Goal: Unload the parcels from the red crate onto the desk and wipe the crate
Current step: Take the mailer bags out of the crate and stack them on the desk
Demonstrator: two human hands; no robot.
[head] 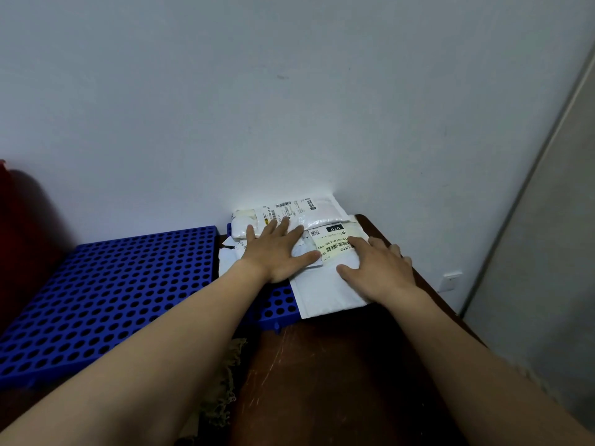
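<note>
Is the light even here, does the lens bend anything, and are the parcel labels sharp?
Head view: light is dim and bluish, brightest on the wall just above the parcels; the left edge sinks into shadow. Head view: the wide lens enlarges the forearms and slants the side wall. Head view: the yellow label is sharp, digits legible.

I see both hands flat with fingers spread on a heap of white parcels (286, 217) against the wall. The right hand (380, 268) rests on the top padded mailer (325, 291), beside its barcode label (335, 246). The left hand (277, 252) presses the heap just left of the mailer. A blue perforated panel (277, 304) lies under the mailer's near corner, and the brown surface (322, 381) lies nearer than the mailer.
</note>
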